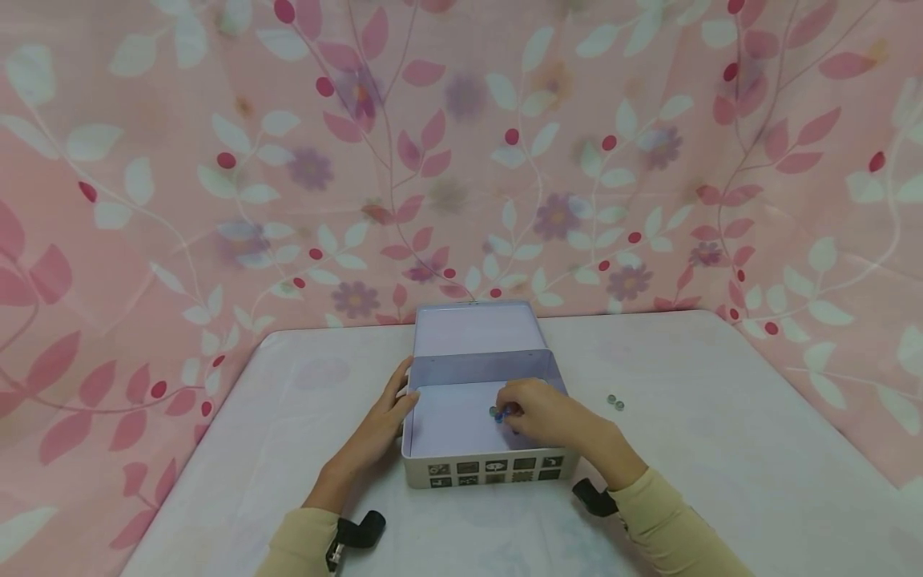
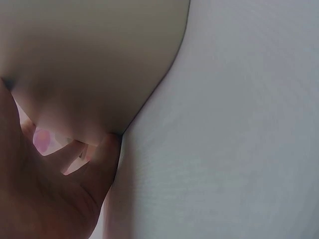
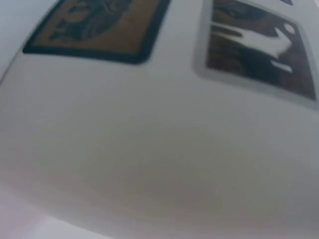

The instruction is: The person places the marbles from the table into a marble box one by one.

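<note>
A white metal box [image 1: 425, 461] with dark square pictures on its front stands with its hinged lid [image 1: 476, 328] raised. My left hand [image 1: 385, 417] grips its left wall, thumb over the rim and fingers outside. In the left wrist view, the left hand [image 2: 60, 189] lies against the box's plain side [image 2: 99, 59]. Inside the box, my right hand [image 1: 541, 409] has its fingers curled down around a few small glass marbles [image 1: 498, 417], blue and green, which show at the fingertips. The right wrist view shows just the pictured box front [image 3: 149, 124], with the hand out of sight.
Two greenish glass marbles [image 1: 615, 402] lie on the white-covered table [image 1: 721, 449] to the right of the box. A pink floral cloth [image 1: 461, 160] hangs behind the table, close to the raised lid. Black wrist mounts [image 1: 360, 530] sit at both sleeves.
</note>
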### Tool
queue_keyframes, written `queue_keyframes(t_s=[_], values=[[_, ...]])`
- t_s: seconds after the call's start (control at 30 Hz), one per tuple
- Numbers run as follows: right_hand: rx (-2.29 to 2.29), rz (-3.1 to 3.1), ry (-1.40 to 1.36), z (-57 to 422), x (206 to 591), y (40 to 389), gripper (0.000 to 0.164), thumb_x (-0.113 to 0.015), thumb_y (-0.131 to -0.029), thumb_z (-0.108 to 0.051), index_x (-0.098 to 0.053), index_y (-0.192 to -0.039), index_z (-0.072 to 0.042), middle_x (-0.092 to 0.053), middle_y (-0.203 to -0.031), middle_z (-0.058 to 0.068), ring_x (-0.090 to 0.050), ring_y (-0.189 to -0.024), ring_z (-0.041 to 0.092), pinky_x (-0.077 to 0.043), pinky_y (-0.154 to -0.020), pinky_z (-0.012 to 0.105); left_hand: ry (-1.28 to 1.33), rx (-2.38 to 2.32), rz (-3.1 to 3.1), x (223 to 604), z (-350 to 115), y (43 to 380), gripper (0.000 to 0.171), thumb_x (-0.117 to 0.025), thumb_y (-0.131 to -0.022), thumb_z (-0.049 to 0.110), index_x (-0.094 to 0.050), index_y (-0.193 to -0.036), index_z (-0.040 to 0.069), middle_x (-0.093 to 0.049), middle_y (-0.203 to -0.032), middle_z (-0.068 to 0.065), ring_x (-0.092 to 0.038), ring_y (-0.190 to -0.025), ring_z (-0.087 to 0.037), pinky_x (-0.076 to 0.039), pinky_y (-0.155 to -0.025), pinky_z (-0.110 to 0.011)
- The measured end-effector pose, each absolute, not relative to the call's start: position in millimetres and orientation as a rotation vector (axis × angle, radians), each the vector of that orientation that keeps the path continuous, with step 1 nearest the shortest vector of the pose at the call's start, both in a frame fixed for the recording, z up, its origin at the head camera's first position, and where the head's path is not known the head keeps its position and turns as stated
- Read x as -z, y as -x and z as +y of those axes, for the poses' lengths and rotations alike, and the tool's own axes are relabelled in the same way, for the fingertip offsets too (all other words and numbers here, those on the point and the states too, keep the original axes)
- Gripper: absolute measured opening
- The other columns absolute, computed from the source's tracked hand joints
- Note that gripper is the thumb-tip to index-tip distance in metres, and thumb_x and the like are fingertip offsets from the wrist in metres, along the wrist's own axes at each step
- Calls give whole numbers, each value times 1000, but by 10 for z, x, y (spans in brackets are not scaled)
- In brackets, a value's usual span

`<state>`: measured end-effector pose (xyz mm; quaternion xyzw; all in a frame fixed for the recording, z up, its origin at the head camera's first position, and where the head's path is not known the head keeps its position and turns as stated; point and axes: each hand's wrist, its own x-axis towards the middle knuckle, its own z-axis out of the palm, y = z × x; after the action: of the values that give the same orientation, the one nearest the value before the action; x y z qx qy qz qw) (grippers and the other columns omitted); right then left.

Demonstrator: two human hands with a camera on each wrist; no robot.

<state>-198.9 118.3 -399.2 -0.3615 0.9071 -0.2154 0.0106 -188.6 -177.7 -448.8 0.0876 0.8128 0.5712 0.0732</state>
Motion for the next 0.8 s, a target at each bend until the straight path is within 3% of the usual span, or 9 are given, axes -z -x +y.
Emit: queue_keyframes(t_s=[0.43,0.67,0.8], values=[[705,2882,1099,1344,3860,2011,8,-69,-90,-11,-72,-97,-11,-63,-87,-10,-55,-79,6,-50,-71,23,-271,-1689,2481,4481,-1770,1883,60,-42,-101,58,-9,-151,58,-15,-166,-8,-25,-150,-42,-31,-112,-68],[759,2887,1146,1442,3776,2035,7,-69,-91,-9,-71,-98,-10,-68,-92,-3,-60,-84,7,-57,-77,31,-270,-1695,2483,4489,-1760,1894,64,-43,-102,54,-9,-157,48,-16,-166,-10,-28,-149,-41,-33,-110,-68],[806,2903,1124,1510,3729,2046,8,-70,-90,-8,-71,-97,-11,-69,-91,-2,-62,-84,8,-57,-77,31,-259,-1694,2482,4491,-1759,1895,64,-43,-102,54,-10,-156,49,-16,-166,-10,-28,-149,-41,-35,-109,-67]])
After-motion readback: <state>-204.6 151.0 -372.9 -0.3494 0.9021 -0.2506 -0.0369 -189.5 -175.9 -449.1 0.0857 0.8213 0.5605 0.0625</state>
